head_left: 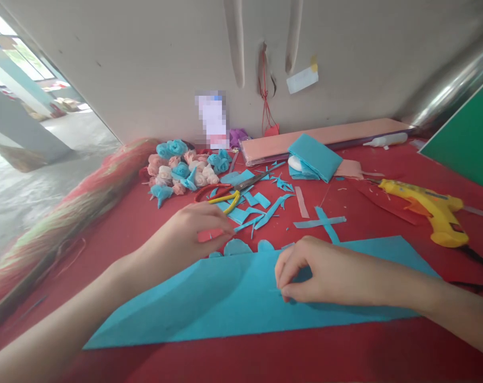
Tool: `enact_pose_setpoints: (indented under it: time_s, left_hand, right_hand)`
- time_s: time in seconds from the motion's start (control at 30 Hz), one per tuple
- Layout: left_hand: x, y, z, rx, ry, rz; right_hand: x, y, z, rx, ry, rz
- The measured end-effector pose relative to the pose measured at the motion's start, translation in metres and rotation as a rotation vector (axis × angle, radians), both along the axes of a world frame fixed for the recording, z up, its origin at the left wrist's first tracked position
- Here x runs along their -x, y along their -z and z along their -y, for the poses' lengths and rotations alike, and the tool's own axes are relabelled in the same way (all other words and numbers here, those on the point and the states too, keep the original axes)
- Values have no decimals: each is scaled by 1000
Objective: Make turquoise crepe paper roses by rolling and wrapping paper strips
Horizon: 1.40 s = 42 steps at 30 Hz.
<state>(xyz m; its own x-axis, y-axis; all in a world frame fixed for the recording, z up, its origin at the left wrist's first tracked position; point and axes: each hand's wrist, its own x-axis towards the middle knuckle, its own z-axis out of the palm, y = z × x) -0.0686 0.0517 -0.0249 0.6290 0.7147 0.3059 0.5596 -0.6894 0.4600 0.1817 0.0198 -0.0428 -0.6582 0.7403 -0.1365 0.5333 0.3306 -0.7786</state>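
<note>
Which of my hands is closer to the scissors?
Left. Your left hand is right by the handles of the scissors, on their near side; your right hand is farther away, lower right, over the large blue sheet.

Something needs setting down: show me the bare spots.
Red tabletop is bare along the near edge of the blue sheet and between the flowers and left forearm. It is crowded with scraps around the scissors.

Person's right hand (329, 271): thumb and fingertips meeting over blue sheet (225, 303). Left hand (197, 224): at sheet's far edge, fingertips at blue scraps (262, 200), grip unclear. Scissors (240, 187): handles just beyond left hand; paper flowers (181, 170) farther beyond it. Yellow glue gun (436, 205): beyond right hand, to its right. Red bench (265, 356) beneath all.
</note>
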Motion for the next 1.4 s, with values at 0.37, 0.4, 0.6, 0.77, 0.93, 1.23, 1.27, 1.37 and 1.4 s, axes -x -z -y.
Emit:
enact_pose_setpoints:
  time_s: [0.37,0.4,0.6,0.77,0.93,1.23,1.27,1.37,1.4]
  left_hand:
    - [23,32,40,-113,-325,-333]
    - [23,33,41,-121,-330,-356]
    - [23,35,42,-122,-318,-377]
    - [20,34,44,-201,-354,-345]
    - [21,34,45,-142,-324,-390]
    - [21,38,44,-128,-303,-312]
    - [20,38,44,-128,-294,-293]
    - [19,38,44,-111,-267,-252]
    - [19,38,45,-98,-262,-244]
  right_hand:
    - [-1,5,2,108,-27,-3]
    - [-1,5,2,109,-27,-4]
    - [0,3,2,109,-14,-19]
    - [1,3,1,109,-13,-17]
    - [2,2,2,104,-9,-6]
    - [2,3,1,106,-1,-11]
    - [2,4,1,108,-3,-14]
    - [3,4,1,111,-3,-18]
    - [3,4,1,111,-3,-18]
